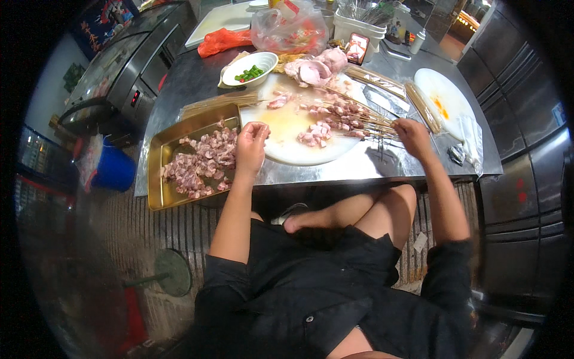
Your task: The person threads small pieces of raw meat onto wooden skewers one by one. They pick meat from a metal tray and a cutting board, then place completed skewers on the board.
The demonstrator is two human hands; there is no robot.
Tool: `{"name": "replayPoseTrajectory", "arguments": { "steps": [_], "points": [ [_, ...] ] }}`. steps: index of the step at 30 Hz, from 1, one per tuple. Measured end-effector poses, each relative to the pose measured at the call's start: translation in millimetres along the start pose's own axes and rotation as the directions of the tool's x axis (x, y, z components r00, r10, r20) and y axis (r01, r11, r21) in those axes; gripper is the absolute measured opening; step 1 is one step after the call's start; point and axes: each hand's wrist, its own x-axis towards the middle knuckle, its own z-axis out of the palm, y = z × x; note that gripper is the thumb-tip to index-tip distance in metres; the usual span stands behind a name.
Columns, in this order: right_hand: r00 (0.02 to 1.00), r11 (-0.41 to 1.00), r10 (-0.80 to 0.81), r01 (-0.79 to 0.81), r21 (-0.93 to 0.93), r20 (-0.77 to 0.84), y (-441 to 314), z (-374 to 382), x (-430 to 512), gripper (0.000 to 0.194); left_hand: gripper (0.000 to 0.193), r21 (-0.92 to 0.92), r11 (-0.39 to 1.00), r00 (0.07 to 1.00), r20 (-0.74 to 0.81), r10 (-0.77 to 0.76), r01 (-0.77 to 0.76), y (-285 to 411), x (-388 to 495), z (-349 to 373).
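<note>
My left hand (252,146) is raised at the right rim of a gold metal tray (154,179). Its fingers are curled together, and whether a small piece sits between them is hidden. Cut raw meat pieces (197,161) are heaped in the tray. My right hand (411,137) pinches the bare end of a bamboo skewer (372,107) beside a pile of skewered meat (347,114). That pile lies on the right part of a round white cutting board (287,150). Paler meat chunks (315,134) rest on the board between my hands.
Behind the board are a bowl (269,60) of cut green peppers, large raw meat pieces (314,69) and a propped phone (358,48). Loose bamboo skewers (219,104) lie behind the tray. More bundled skewers (422,107) and a white oval board (448,96) are at right.
</note>
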Motion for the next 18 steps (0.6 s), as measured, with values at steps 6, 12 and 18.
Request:
{"name": "replayPoseTrajectory", "arguments": {
  "steps": [6, 12, 18],
  "points": [
    [0.985, 0.988, -0.033, 0.057, -0.142, 0.167, 19.2, -2.2, 16.1, 0.020, 0.023, 0.812, 0.547, 0.933, -0.008, 0.360, -0.204, 15.0, -21.4, -42.7],
    [0.969, 0.973, -0.193, 0.168, -0.161, -0.152, -21.6, 12.0, 13.6, 0.014, 0.043, 0.935, 0.354, 0.985, -0.036, 0.168, -0.026, 14.5, -38.7, -95.6],
    [0.985, 0.967, -0.091, 0.052, -0.249, -0.147, -60.2, 31.0, 11.6, 0.015, 0.050, 0.926, 0.377, 0.999, 0.011, 0.031, -0.022, -3.7, -30.7, -112.2]
  ]
}}
